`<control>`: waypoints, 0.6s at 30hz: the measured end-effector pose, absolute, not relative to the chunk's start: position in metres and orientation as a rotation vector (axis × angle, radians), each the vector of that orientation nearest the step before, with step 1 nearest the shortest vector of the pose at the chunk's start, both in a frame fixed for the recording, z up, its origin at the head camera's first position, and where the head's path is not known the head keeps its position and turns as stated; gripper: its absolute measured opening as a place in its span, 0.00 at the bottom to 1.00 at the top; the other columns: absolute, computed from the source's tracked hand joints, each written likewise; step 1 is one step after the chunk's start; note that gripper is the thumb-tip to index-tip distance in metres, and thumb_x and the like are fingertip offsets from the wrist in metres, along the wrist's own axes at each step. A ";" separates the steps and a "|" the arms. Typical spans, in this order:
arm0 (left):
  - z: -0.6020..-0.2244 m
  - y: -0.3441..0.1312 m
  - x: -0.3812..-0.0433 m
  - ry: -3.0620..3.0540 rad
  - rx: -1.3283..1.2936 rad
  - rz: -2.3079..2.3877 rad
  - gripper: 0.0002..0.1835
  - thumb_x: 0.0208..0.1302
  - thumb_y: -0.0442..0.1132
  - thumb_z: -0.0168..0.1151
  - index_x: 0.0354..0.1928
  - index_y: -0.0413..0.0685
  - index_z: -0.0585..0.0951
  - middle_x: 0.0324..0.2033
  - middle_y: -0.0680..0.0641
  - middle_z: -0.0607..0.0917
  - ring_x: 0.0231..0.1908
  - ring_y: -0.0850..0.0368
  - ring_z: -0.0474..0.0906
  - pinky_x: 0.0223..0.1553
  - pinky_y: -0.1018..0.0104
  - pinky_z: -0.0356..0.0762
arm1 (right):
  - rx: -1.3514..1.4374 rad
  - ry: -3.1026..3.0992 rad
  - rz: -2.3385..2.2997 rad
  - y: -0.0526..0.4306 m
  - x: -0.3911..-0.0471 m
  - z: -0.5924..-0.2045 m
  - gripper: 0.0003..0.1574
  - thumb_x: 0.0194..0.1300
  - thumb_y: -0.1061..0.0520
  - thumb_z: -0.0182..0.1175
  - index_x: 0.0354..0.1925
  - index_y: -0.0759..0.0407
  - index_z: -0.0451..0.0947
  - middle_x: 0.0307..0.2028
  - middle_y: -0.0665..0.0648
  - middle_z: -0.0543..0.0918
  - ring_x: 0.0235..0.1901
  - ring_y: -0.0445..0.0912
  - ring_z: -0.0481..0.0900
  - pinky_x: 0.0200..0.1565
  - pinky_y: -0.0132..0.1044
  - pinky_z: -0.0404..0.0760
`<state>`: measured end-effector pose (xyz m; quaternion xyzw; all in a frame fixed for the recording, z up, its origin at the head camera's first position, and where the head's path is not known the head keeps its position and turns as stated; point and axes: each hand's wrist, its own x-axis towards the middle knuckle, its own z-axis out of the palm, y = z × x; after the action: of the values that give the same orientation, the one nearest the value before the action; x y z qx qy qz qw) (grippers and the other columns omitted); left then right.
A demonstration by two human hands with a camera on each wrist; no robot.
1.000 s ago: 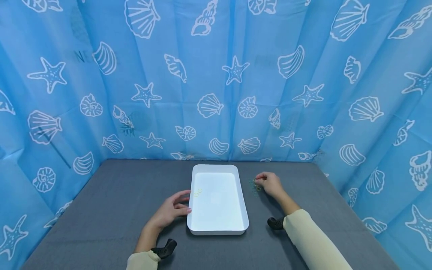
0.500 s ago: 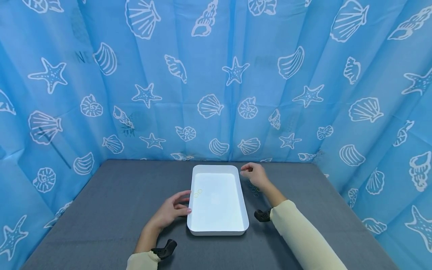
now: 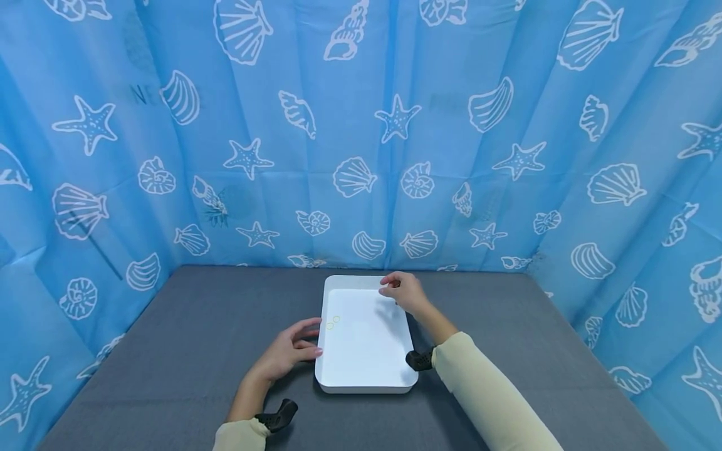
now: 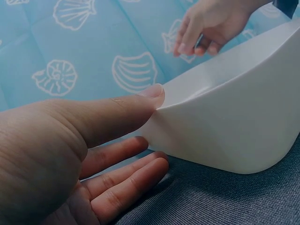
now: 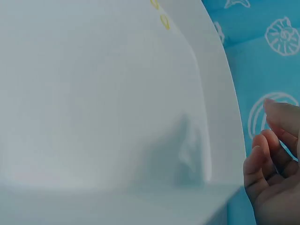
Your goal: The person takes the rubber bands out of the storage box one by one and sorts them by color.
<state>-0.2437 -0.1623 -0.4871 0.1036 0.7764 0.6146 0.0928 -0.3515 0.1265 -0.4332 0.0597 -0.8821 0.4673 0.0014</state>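
A shallow white tray [image 3: 366, 338] lies on the grey cloth. My left hand [image 3: 290, 347] is at its left side; in the left wrist view the thumb [image 4: 152, 93] touches the rim and the other fingers extend loosely beside the outer wall. Two thin yellow rubber bands [image 3: 333, 322] lie on the tray floor near the left wall, also seen as small loops [image 5: 164, 21] in the right wrist view. Over the tray's far right corner, my right hand [image 3: 407, 293] keeps thumb and fingertips together in a pinch. The band taken there is too small to make out now.
Grey cloth [image 3: 237, 300] covers the table around the tray. A blue curtain [image 3: 361, 207] with white shell prints stands along the back and sides. Black wrist mounts [image 3: 276, 416] sit on both forearms.
My right hand has left several small green and yellow bands right of the tray, moving left over its far corner. One yellow band is gone from that group. The left hand stays put.
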 end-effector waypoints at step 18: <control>-0.489 -0.163 -0.245 2.294 0.349 1.816 0.36 0.60 0.38 0.70 0.70 0.46 0.67 0.62 0.33 0.72 0.45 0.50 0.81 0.48 0.54 0.77 | 0.369 -2.867 1.463 0.080 -0.341 -0.450 0.14 0.59 0.63 0.68 0.44 0.65 0.81 0.28 0.54 0.76 0.26 0.44 0.73 0.27 0.34 0.75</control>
<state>-0.2447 -0.1627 -0.4890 0.1177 0.7749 0.6134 0.0974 -0.3407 0.0797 -0.4495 0.1137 -0.8839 0.4510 -0.0492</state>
